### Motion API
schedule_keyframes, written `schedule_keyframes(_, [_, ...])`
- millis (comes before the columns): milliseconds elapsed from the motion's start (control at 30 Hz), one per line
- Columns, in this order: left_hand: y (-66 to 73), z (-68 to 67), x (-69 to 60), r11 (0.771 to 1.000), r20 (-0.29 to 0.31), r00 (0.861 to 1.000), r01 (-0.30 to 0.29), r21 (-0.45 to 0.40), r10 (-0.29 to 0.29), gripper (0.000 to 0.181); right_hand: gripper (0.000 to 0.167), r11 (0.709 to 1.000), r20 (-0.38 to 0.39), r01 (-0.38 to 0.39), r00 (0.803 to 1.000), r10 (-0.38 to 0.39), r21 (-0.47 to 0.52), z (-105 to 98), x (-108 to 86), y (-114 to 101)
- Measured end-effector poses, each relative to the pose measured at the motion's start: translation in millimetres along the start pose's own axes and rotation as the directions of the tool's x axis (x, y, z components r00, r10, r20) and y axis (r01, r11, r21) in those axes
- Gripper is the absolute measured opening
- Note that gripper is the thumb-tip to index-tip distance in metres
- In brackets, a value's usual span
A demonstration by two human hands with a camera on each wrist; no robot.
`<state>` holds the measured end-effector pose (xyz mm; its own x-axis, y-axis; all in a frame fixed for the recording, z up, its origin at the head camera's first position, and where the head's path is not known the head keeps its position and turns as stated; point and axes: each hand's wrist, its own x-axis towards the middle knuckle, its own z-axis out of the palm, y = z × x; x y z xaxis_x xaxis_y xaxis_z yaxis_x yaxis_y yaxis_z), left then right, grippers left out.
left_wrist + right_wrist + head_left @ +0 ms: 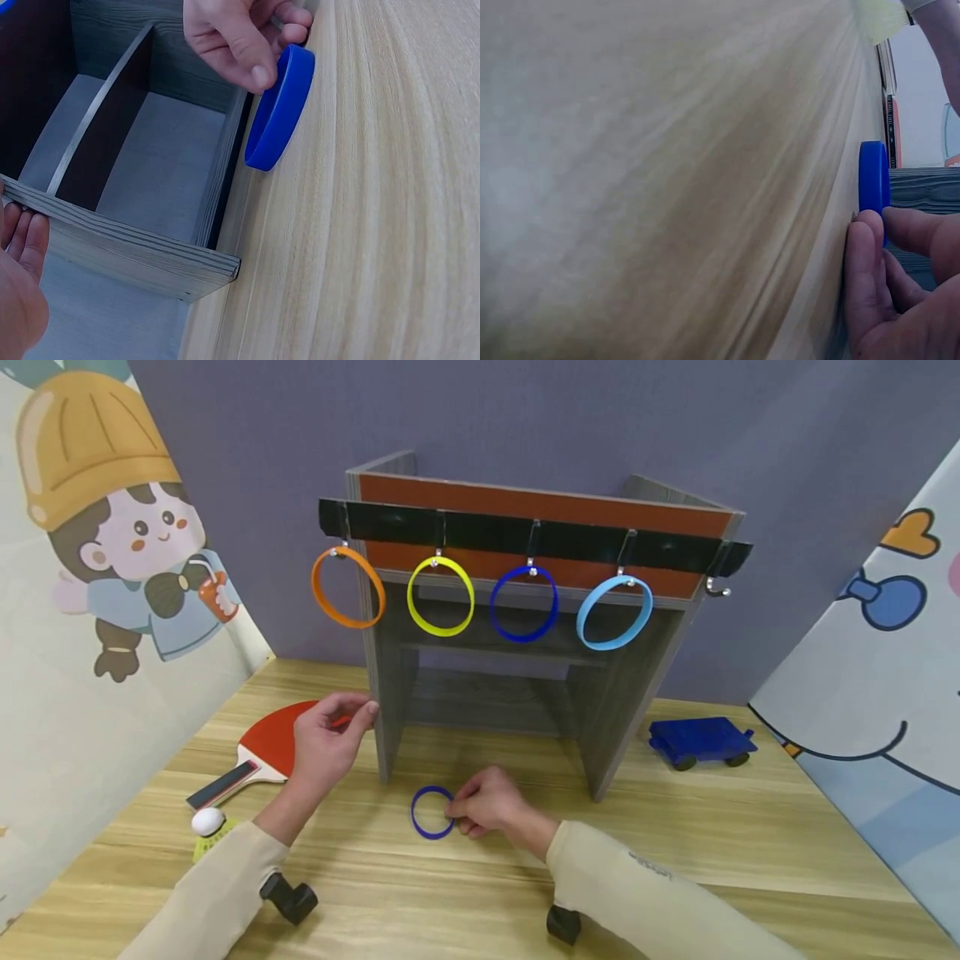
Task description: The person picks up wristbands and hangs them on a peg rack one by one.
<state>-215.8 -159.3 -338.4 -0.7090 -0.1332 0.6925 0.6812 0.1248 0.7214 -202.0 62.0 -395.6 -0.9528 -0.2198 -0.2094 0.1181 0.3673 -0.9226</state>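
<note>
A dark blue wristband point(432, 812) is at the tabletop in front of the shelf. My right hand point(491, 802) pinches its right edge between thumb and fingers; the right wrist view shows the blue band point(873, 176) rising from the fingertips. My left hand point(330, 735) is at the left side panel of the grey wooden shelf point(378, 693), its fingers loosely bent, and appears to touch the panel. Above, on a black hook rail point(487, 531), hang an orange wristband point(318, 597), a yellow wristband point(420, 621), a blue wristband point(525, 637) and a light blue wristband point(600, 645).
The rail's rightmost hook point(717, 589) bears no band. Beyond the left forearm lie a red table tennis bat point(273, 739) and a shuttlecock point(210, 823). A blue toy cart point(701, 741) stands right of the shelf. Printed cloth walls border the table on both sides.
</note>
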Motion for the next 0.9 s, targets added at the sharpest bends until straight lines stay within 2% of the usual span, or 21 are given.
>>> schedule_keyframes(167, [-0.3, 0.4, -0.3, 1.000, -0.002, 1.000, 0.000, -0.004, 0.000, 0.007, 0.012, 1.000, -0.032, -0.006, 0.999, 0.005, -0.025, 1, 0.7, -2])
schedule_keyframes(433, [-0.6, 0.6, 0.2, 1.000, -0.005, 1.000, -0.005, -0.015, 0.005, 0.008, 0.011, 0.999, -0.035, 0.030, 0.999, -0.029, 0.025, -4, -5.9, 2])
schedule_keyframes(633, [-0.3, 1.0, -0.7, 1.000, -0.010, 1.000, 0.006, -0.009, -0.007, 0.008, 0.013, 0.992, -0.007, 0.051, 0.999, -0.050, 0.116, -14, -19.8, 6])
schedule_keyframes(900, [0.1, 0.8, 0.0, 1.000, -0.012, 1.000, 0.002, 0.012, -0.001, 0.008, 0.015, 0.963, 0.044, 0.098, 0.993, -0.112, 0.251, -41, -40.6, 7])
